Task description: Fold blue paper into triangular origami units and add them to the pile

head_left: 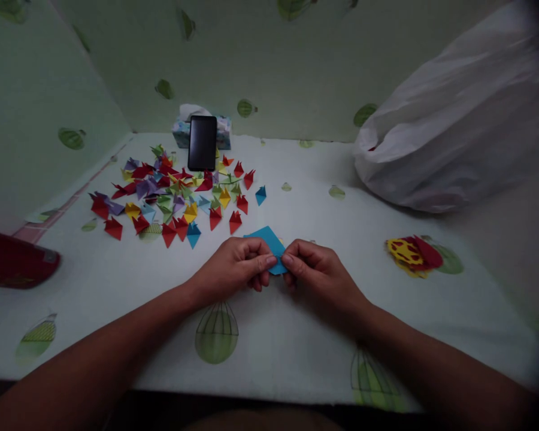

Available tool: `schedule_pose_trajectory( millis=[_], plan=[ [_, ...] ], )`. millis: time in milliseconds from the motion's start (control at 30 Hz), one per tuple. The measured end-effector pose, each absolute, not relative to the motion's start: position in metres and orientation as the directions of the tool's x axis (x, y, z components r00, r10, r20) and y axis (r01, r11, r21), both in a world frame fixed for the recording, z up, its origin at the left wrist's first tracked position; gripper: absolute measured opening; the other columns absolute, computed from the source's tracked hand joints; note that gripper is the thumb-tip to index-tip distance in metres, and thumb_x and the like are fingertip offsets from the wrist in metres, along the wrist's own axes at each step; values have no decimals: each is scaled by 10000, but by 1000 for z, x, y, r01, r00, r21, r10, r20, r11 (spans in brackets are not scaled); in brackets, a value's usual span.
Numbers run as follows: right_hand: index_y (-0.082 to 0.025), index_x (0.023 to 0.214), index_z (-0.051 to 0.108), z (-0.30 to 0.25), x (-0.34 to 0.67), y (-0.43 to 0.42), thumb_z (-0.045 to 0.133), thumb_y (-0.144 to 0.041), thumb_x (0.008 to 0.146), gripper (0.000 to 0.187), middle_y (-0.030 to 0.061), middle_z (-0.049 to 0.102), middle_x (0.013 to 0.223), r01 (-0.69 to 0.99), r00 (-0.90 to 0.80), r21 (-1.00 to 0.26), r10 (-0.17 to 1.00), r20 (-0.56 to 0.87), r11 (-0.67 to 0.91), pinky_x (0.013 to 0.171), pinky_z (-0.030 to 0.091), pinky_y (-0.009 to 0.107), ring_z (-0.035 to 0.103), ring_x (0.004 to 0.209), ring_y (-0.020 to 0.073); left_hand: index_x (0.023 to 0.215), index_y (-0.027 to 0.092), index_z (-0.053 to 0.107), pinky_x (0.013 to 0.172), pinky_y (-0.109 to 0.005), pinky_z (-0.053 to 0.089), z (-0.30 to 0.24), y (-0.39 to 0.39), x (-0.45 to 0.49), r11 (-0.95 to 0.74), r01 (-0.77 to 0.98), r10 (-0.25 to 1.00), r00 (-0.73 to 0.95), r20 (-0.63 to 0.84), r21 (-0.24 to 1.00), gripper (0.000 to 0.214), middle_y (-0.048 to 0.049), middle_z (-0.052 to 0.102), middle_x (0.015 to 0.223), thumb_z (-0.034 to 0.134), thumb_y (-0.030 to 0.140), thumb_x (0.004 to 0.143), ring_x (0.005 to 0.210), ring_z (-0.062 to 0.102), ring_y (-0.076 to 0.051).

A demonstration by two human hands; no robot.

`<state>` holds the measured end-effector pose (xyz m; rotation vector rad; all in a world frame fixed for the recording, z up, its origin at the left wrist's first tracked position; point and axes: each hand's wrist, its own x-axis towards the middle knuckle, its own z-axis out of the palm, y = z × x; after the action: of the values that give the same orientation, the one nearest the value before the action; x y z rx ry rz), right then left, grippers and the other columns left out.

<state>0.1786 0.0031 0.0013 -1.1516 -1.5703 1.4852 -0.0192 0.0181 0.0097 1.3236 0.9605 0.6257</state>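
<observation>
A blue sheet of folded paper (269, 239) is held just above the table, between my two hands. My left hand (247, 261) pinches its lower left part between thumb and curled fingers. On the other side, my right hand (312, 266) grips the paper's right edge, thumb on top. The two thumb tips almost meet near the lower edge. Both hands partly cover the paper, so its full shape is hidden. Beyond my left hand lies a spread of small folded paper figures (179, 227) in red, yellow, green, purple and blue.
A black phone (202, 143) leans on a tissue box (224, 133) at the back. A large white plastic bag (431, 137) stands at the right, with yellow and red cut-out pieces (413, 254) nearer me. A dark red cylindrical object (18, 260) lies at the left edge.
</observation>
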Motion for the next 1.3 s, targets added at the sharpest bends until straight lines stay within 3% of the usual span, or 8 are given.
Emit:
schedule_pose_trajectory(
  millis=[233, 467, 567, 700, 800, 967, 1100, 1300],
  plan=[
    [-183, 743, 542, -1, 179, 2, 663, -450, 905, 334, -41, 572, 549, 130, -407, -985, 900, -157, -113, 465, 377, 202, 494, 457, 74, 703, 176, 585, 497, -210, 423, 15, 18, -21, 25, 283, 846, 505, -171, 959, 361, 14, 619, 569, 654, 479, 887, 489, 553, -103],
    [-183, 752, 544, -3, 178, 5, 715, -482, 865, 362, -48, 584, 541, -3, -299, -989, 944, -143, -150, 479, 404, 210, 503, 448, 75, 682, 179, 569, 543, -222, 430, 11, 25, -26, -60, 282, 937, 346, -43, 958, 371, 18, 609, 587, 625, 462, 916, 516, 549, -103],
    [-183, 757, 538, -6, 178, 6, 731, -480, 854, 367, -49, 597, 566, -79, -233, -990, 968, -97, -118, 486, 420, 215, 529, 455, 78, 725, 180, 566, 549, -234, 443, 5, 24, -23, -66, 190, 971, 239, 19, 980, 376, 14, 609, 623, 579, 487, 941, 533, 550, -109],
    [-176, 773, 554, -10, 174, 2, 725, -474, 877, 359, -45, 609, 581, -161, -200, -985, 979, -21, -54, 515, 450, 222, 551, 476, 79, 905, 165, 644, 573, -238, 442, 2, 11, -10, 40, 78, 933, 353, -65, 996, 325, 13, 637, 683, 686, 485, 871, 572, 572, -116],
    [-173, 761, 564, -12, 168, -2, 725, -485, 884, 371, -30, 626, 603, -207, -227, -978, 974, 24, -25, 533, 486, 235, 579, 507, 90, 843, 161, 658, 671, -266, 470, 6, -1, 0, 75, -6, 914, 401, -66, 997, 317, -23, 676, 745, 686, 474, 879, 673, 600, -135],
    [-156, 799, 609, -11, 162, -7, 765, -484, 852, 367, 0, 684, 684, -247, -259, -969, 964, 56, -10, 540, 520, 235, 621, 533, 93, 712, 166, 625, 795, -297, 477, 9, -11, 5, 49, -95, 943, 333, -14, 994, 377, -4, 618, 655, 636, 473, 931, 718, 583, -143],
    [-156, 788, 590, -12, 160, -8, 786, -489, 827, 389, 3, 706, 702, -244, -277, -969, 960, 39, -31, 537, 544, 230, 655, 519, 97, 883, 139, 716, 667, -274, 470, 1, -10, 6, 114, -223, 960, 277, -50, 968, 310, 27, 565, 654, 733, 447, 860, 619, 544, -116],
    [-169, 774, 570, -20, 155, -7, 822, -500, 770, 416, 19, 729, 697, -260, -289, -965, 957, 35, -44, 508, 568, 245, 679, 523, 127, 990, 115, 725, 476, -246, 432, -7, -7, 12, 205, -435, 956, 282, -84, 877, 409, 41, 542, 582, 816, 445, 766, 479, 497, -105]
  ],
)
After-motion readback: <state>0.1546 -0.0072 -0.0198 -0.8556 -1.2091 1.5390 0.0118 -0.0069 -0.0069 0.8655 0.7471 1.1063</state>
